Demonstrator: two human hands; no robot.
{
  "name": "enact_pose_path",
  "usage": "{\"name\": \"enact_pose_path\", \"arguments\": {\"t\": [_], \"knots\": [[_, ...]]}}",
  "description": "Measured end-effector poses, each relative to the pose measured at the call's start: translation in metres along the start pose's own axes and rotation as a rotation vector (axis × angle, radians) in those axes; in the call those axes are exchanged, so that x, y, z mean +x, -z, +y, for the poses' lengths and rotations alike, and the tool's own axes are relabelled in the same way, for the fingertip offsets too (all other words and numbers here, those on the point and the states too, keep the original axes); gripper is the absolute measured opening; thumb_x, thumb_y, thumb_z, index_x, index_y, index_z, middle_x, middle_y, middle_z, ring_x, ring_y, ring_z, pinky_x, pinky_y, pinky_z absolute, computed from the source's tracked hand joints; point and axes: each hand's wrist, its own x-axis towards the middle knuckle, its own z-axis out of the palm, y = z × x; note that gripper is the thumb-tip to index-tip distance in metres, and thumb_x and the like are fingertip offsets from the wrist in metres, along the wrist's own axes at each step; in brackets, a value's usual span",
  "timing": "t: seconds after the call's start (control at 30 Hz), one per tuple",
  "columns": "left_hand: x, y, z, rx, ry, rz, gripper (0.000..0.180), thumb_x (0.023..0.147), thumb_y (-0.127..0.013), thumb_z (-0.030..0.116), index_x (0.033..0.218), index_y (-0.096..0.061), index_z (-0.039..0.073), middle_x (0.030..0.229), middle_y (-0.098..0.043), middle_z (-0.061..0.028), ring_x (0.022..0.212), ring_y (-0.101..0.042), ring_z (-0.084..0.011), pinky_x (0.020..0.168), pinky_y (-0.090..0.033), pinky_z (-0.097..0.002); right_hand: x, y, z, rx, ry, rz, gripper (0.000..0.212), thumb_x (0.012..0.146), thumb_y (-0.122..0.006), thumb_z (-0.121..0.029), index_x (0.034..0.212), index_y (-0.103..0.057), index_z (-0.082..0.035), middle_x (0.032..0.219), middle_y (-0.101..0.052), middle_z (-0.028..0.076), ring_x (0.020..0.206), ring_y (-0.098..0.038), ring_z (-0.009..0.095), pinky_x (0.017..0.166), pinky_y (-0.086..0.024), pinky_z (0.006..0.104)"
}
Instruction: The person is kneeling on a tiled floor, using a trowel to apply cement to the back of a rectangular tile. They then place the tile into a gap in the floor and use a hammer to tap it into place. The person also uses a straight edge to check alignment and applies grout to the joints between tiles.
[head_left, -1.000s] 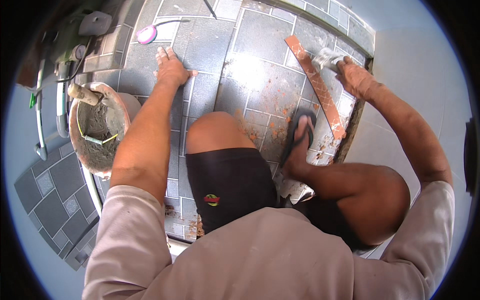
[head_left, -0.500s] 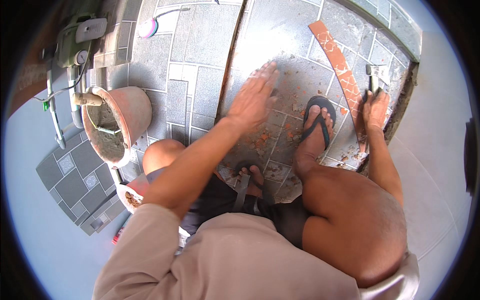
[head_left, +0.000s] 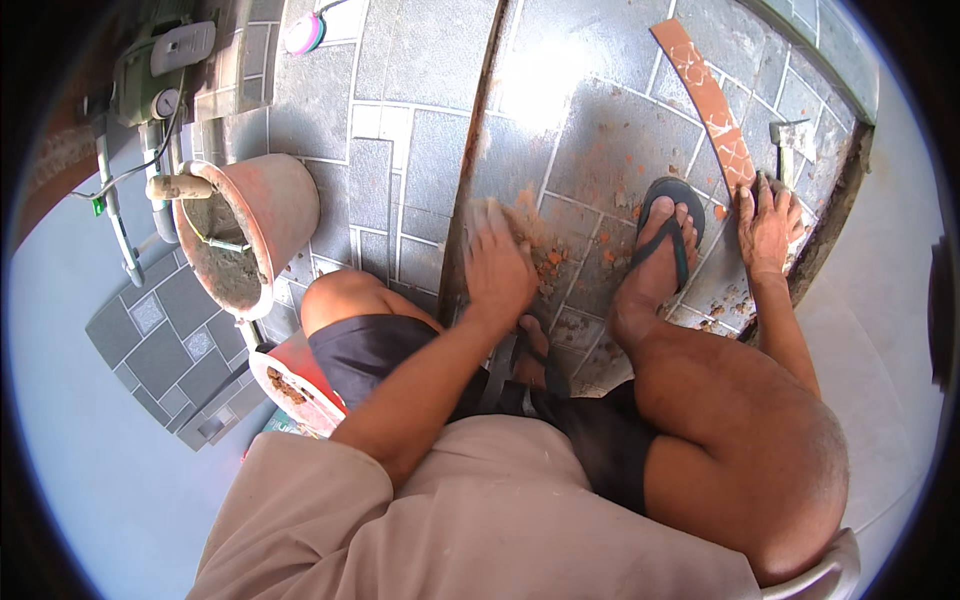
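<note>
My left hand (head_left: 499, 265) is low over the dusty grey tiled floor, fingers stretched forward and blurred, among orange crumbs and grit (head_left: 548, 258). It holds nothing visible. My right hand (head_left: 768, 235) lies flat with fingers spread over the near end of a long, narrow orange-brown tile strip (head_left: 705, 90). Pale web-like lines mark the strip, and its near end is hidden under the hand. Just beyond those fingers lies a hammer (head_left: 792, 140) with a grey metal head; its handle runs down to the fingertips.
At left stands a clay-coloured bucket (head_left: 285, 205) of grey mortar, with a wooden-handled tool (head_left: 180, 187) across its rim. Nearby are a red-and-white container (head_left: 300, 385) and a green pump (head_left: 150, 85). A pink-and-teal round object (head_left: 305, 34) lies beyond. My sandalled foot (head_left: 660, 245) is between the hands.
My left hand has swept back toward me over the crumbs. The right hand has shifted from beside the hammer handle onto the strip's near end. The whole view has moved slightly.
</note>
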Motion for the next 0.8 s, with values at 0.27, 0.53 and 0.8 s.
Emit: {"name": "enact_pose_path", "arguments": {"t": [0.27,0.53,0.8], "knots": [[-0.022,-0.07,-0.03,-0.138,0.548,-0.188,0.086,0.098,-0.065,0.02,0.161,-0.016,-0.012,0.169,-0.015,-0.0355,0.156,-0.02,-0.0524,0.127,-0.025,-0.0551,0.01,-0.004,-0.003,-0.014,-0.06,-0.179,0.09,0.096,-0.056,-0.069,0.162,-0.041,-0.01,0.161,-0.039,0.025,0.151,-0.028,0.053,0.115,-0.025,0.0713],[0.018,-0.013,-0.035,0.135,-0.233,0.204,0.092,0.096,-0.067,0.023,0.163,-0.014,-0.012,0.171,-0.012,-0.0348,0.16,-0.014,-0.0499,0.128,-0.022,-0.0561,0.02,0.043,-0.031,0.007,-0.01,-0.045,0.046,0.091,-0.081,-0.034,0.124,-0.066,-0.007,0.125,-0.063,0.02,0.128,-0.048,0.04,0.104,-0.037,0.0604],[0.038,-0.007,-0.001,0.014,-0.412,0.234,0.088,0.1,-0.062,0.023,0.164,-0.011,-0.01,0.172,-0.006,-0.0338,0.161,-0.009,-0.0493,0.13,-0.013,-0.0589,0.017,0.027,-0.02,0.263,-0.16,0.059,0.039,0.089,-0.083,-0.032,0.115,-0.066,-0.007,0.111,-0.067,0.019,0.112,-0.058,0.038,0.099,-0.037,0.0568]]}}
